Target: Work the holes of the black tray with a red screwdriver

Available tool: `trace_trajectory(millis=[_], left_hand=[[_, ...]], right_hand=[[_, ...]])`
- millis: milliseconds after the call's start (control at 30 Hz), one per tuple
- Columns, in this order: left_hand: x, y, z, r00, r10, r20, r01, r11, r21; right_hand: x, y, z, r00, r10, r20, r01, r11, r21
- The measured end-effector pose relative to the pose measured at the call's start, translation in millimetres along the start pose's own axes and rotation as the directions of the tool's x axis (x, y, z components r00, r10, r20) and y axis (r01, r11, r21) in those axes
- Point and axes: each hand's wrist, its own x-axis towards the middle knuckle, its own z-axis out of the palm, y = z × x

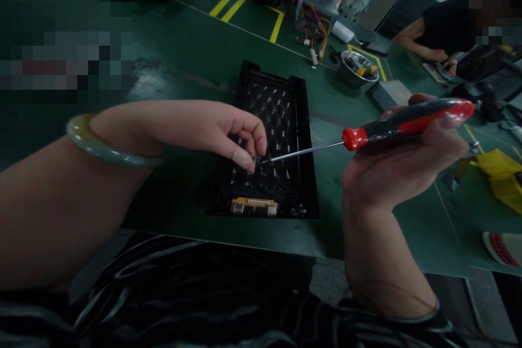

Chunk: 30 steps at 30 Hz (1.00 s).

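A black plastic computer front panel [277, 119] lies on the green table near its front edge. At its near end sits a small orange circuit board [255, 206] with connectors. My right hand [408, 157] is wrapped round a red and black screwdriver [408, 119], whose shaft points left over the panel. Close to the screwdriver's tip is my left hand [240, 136], its thumb and fingers drawn together in a pinch. Whatever those fingertips hold, if anything, is too small to make out. A jade-like bangle [110, 147] circles my left wrist.
A metal bowl [359, 70] with yellow and black items stands at the back right, beside a grey box [391, 95]. Bundled cables [314, 32] hang from a metal unit. Two people sit across the table. A yellow object [499, 174] lies at the right.
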Motion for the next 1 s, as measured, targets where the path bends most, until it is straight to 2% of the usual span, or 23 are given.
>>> trace_trajectory(millis=[67, 100, 233, 333, 467, 633, 767, 1000], left_hand=[[-3, 0, -2.4, 1.0, -0.022, 0.017, 0.021, 0.998, 0.051], [-4, -1, -3.6, 0.999, -0.031, 0.027, 0.028, 0.997, 0.073], [-10, 2, -6.0, 0.992, -0.057, 0.111, 0.035, 0.981, 0.191], [-14, 12, -1.6, 0.98, -0.09, 0.177, 0.019, 0.929, 0.369], [-17, 24, 10.0, 0.988, -0.1, 0.121, 0.022, 0.853, 0.521], [-16, 17, 17.6, 0.985, -0.14, 0.105, 0.052, 0.808, 0.587], [-14, 8, 19.2, 0.982, -0.136, 0.132, 0.034, 0.812, 0.583], [-11, 10, 24.5, 0.973, -0.181, 0.141, 0.057, 0.785, 0.617]], right_hand=[[-1, -7, 5, 0.988, -0.016, -0.156, 0.046, 0.98, 0.194], [-3, -10, 8, 0.984, -0.006, -0.18, 0.054, 0.963, 0.264], [-11, -18, 13, 0.998, -0.011, -0.061, 0.032, 0.937, 0.347], [-16, -18, 13, 1.0, 0.017, -0.009, -0.013, 0.937, 0.35], [-20, -18, 13, 1.0, -0.012, 0.02, 0.004, 0.932, 0.362], [-22, -18, 15, 0.996, -0.081, 0.042, 0.057, 0.91, 0.411], [-21, -15, 15, 0.993, -0.112, 0.023, 0.089, 0.887, 0.453], [-18, -10, 17, 0.991, -0.137, 0.003, 0.122, 0.89, 0.439]])
